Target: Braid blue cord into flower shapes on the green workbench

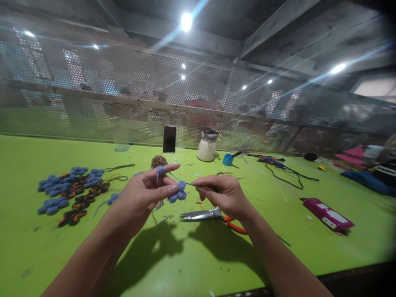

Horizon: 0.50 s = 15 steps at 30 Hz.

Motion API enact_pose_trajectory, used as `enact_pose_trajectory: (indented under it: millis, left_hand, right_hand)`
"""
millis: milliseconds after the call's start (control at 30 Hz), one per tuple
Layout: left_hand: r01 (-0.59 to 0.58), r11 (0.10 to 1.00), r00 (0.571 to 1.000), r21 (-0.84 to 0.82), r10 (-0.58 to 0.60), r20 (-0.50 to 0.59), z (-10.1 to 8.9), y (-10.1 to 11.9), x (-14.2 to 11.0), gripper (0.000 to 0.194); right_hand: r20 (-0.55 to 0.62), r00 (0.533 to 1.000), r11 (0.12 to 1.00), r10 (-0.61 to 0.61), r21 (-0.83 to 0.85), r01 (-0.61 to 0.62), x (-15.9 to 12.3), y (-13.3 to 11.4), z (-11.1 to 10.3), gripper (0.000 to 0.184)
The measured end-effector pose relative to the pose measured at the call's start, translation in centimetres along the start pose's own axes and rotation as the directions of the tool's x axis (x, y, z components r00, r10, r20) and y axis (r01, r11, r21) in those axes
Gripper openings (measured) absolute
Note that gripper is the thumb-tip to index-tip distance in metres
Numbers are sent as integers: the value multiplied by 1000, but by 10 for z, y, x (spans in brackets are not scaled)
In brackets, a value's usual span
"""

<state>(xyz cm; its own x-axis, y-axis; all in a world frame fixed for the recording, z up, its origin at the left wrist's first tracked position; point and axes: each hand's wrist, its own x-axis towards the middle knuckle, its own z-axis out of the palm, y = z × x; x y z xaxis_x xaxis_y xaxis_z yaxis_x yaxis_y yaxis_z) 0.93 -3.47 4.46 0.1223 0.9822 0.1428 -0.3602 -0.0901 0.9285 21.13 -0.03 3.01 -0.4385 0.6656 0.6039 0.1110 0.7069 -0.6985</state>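
crochet flower [177, 196] is pinched over the green table [58, 251] by the left hand [140, 190], blue-violet yarn [161, 170] looped round its raised index finger. a slim hook [192, 184] is held in the closed fingertips of the right hand [221, 192] at the flower's edge; a stitch seems underway, for which yarn must probably be drawn through evenly next.

Craft workshop, crocheted flowers [77, 189], concrete beams [280, 29]

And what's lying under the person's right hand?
Under the right hand, scissors lie on the green table. The blades and parts of the orange handles show. The hand and wrist cover the rest, so anything else directly beneath can't be seen.
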Motion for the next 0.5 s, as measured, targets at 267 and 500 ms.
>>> enact_pose_trajectory:
  millis: [267,500]
  left_hand:
    - [12,999,1000,-36,-12,-1,0,1,-1,40]
    - [38,999,999,-33,-38,-13,-2,0,1,40]
  right_hand:
    - [29,1000,1000,-10,6,9,-2,0,-5,18]
    - [21,999,995,-48,84,46,-3,3,-3,19]
